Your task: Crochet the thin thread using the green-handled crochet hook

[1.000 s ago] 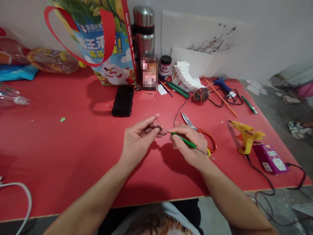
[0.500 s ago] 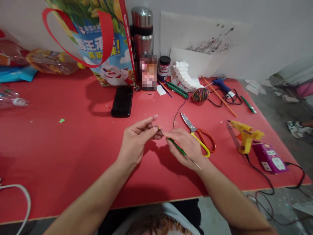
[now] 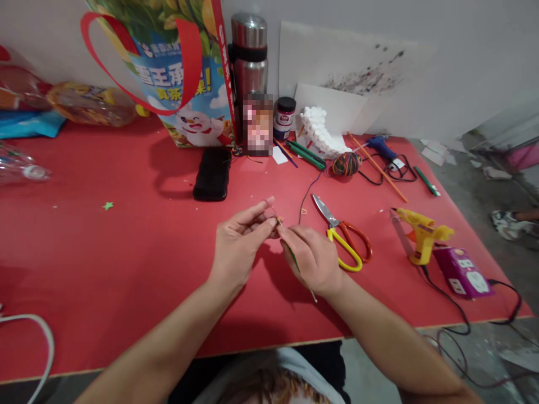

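Note:
Over the red table, my left hand pinches a small piece of multicoloured yarn work between thumb and fingers, with a strand looped over its raised index finger. My right hand is closed around a crochet hook with a green grip. The hook's tip meets the yarn work at my left fingertips, and its thin metal back end sticks out below my palm. A dark strand runs across the table from the multicoloured yarn ball. Scissors with yellow and orange handles lie just right of my right hand.
A yellow glue gun and a purple box with cords stand at the right. Behind my hands are a black case, a steel thermos, a green cutter and a large printed bag.
My right hand has turned and shifted slightly left, so the crochet hook points more steeply, its back end swinging left and down. My left hand still pinches the yarn work.

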`<state>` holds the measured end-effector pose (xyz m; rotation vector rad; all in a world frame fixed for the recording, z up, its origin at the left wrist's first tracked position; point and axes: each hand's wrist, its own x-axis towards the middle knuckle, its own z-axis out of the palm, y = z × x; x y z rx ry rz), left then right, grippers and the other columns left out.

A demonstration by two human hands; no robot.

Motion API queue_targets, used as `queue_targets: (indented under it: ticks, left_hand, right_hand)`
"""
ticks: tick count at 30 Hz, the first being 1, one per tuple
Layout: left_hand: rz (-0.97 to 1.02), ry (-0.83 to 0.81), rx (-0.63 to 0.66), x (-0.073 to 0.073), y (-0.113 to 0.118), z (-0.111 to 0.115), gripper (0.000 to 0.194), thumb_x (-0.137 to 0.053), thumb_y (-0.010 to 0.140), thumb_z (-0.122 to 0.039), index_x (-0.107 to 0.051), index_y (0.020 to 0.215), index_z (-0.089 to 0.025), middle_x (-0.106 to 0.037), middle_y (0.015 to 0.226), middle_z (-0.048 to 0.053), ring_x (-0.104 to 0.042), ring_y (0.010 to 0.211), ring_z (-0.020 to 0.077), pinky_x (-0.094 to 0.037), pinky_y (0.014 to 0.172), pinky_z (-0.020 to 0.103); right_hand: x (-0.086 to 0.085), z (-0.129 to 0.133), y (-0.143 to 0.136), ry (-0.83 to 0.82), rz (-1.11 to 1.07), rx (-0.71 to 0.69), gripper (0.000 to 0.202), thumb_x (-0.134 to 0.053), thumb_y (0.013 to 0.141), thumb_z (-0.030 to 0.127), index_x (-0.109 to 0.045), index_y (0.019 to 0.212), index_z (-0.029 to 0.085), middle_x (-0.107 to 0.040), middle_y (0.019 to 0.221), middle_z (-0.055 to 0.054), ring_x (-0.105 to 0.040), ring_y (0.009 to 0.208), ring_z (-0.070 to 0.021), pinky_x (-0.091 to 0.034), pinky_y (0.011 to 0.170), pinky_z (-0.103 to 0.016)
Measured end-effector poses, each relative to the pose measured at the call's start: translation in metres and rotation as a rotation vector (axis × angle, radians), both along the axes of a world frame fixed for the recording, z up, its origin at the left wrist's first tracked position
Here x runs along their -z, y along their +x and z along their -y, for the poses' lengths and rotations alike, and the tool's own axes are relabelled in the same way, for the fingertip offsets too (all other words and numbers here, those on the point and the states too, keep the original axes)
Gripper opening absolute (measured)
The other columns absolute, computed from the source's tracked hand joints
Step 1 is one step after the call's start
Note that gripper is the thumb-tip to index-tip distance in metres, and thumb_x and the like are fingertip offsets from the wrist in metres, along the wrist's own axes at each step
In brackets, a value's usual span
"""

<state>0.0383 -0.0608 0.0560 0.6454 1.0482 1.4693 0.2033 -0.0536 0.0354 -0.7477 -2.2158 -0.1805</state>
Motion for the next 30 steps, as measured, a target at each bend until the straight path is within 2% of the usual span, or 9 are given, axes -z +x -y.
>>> queue_targets:
  ticks: [4,7,11,15,20,26,30]
  left_hand:
    - [-0.058,0.03,-0.021,0.002,0.0,0.002,0.036,-0.089,0.074,-0.023,-0.084,0.109,-0.025,-0.079,0.086,0.001,-0.072,0.074,0.0115,-0.063,0.071,0.023]
    - [0.011,-0.012,-0.001,0.001,0.0,0.0,0.037,-0.091,0.072,-0.022,-0.084,0.108,-0.023,-0.077,0.082,0.001,-0.072,0.073,0.0112,-0.063,0.072,0.023]
    - [0.077,-0.043,0.056,-0.001,-0.004,-0.005,0.039,-0.092,0.069,-0.019,-0.084,0.107,-0.021,-0.073,0.075,0.0,-0.069,0.066,0.009,-0.061,0.069,0.022]
    - [0.068,-0.034,0.099,-0.001,-0.007,-0.008,0.042,-0.092,0.067,-0.019,-0.084,0.108,-0.02,-0.071,0.075,-0.001,-0.067,0.062,0.009,-0.06,0.066,0.023]
    - [0.075,-0.043,0.064,-0.001,-0.003,-0.006,0.041,-0.092,0.068,-0.019,-0.084,0.108,-0.019,-0.07,0.074,-0.001,-0.067,0.066,0.0099,-0.061,0.07,0.024]
    - [-0.087,0.016,-0.018,0.0,0.001,-0.001,0.04,-0.09,0.073,-0.022,-0.083,0.112,-0.023,-0.072,0.078,-0.002,-0.068,0.069,0.0083,-0.06,0.07,0.02]
    - [-0.226,0.1,-0.006,-0.001,-0.003,-0.002,0.039,-0.086,0.075,-0.018,-0.082,0.114,-0.024,-0.075,0.083,-0.001,-0.071,0.072,0.0108,-0.063,0.074,0.025]
  right_hand:
    - [-0.001,0.004,-0.004,0.035,0.003,0.033,0.044,-0.055,0.1,0.011,-0.051,0.143,0.013,-0.078,0.107,-0.016,-0.075,0.094,-0.0269,-0.064,0.076,-0.038]
    - [-0.002,0.003,-0.005,-0.004,-0.02,0.019,0.042,-0.055,0.1,0.011,-0.052,0.142,0.015,-0.078,0.107,-0.015,-0.075,0.095,-0.0254,-0.064,0.078,-0.036]
    - [-0.003,-0.003,0.001,-0.123,-0.085,-0.061,0.04,-0.056,0.101,0.013,-0.052,0.141,0.02,-0.077,0.107,-0.012,-0.075,0.095,-0.0216,-0.065,0.078,-0.033]
    - [-0.003,-0.008,0.008,-0.131,-0.089,-0.131,0.041,-0.058,0.1,0.013,-0.053,0.141,0.019,-0.077,0.106,-0.012,-0.075,0.096,-0.0219,-0.064,0.076,-0.032]
    - [0.002,-0.001,0.002,-0.062,-0.063,-0.03,0.049,-0.056,0.1,0.014,-0.047,0.148,0.02,-0.077,0.111,-0.013,-0.075,0.098,-0.0251,-0.064,0.083,-0.036]
    - [0.005,0.006,-0.01,-0.054,-0.052,0.071,0.044,-0.058,0.098,0.01,-0.05,0.141,0.013,-0.076,0.105,-0.016,-0.074,0.092,-0.0275,-0.063,0.075,-0.037]
    - [-0.003,0.006,-0.008,-0.222,-0.178,0.018,0.035,-0.058,0.099,0.013,-0.056,0.134,0.018,-0.075,0.105,-0.013,-0.073,0.094,-0.024,-0.062,0.079,-0.036]
